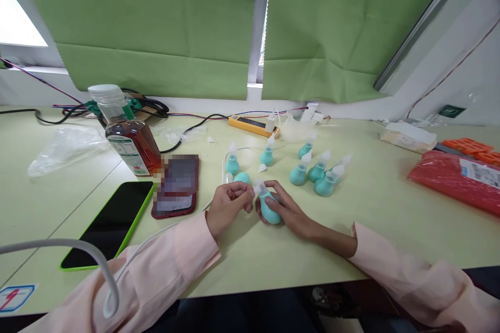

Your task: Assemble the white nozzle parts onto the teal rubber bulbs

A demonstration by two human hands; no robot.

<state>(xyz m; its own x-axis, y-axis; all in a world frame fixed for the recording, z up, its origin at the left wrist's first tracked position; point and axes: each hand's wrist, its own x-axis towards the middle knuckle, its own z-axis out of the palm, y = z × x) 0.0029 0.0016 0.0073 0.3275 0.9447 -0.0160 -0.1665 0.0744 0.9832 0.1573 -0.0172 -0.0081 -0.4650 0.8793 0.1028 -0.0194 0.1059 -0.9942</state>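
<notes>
Right fingers (282,193) curled around a teal bulb (269,212), left fingers (244,199) bunched at its nozzle (259,186), grip unclear

Both hands in front of the body, low, close together, fingertips near each other. Left arm (167,263) enters from lower left, angled forward and inward, pink sleeve down close to the wrist. Left hand (229,207): fingers curled, thumb and forefinger drawn together as a pinch; from where I stand, cannot tell whether anything sits between them. Right arm (336,243) enters from lower right, cuff up the forearm, wrist bare. Right hand (289,212): closed in a hold, thumb laid across, forefinger bent forward, other fingers curled around.
</notes>
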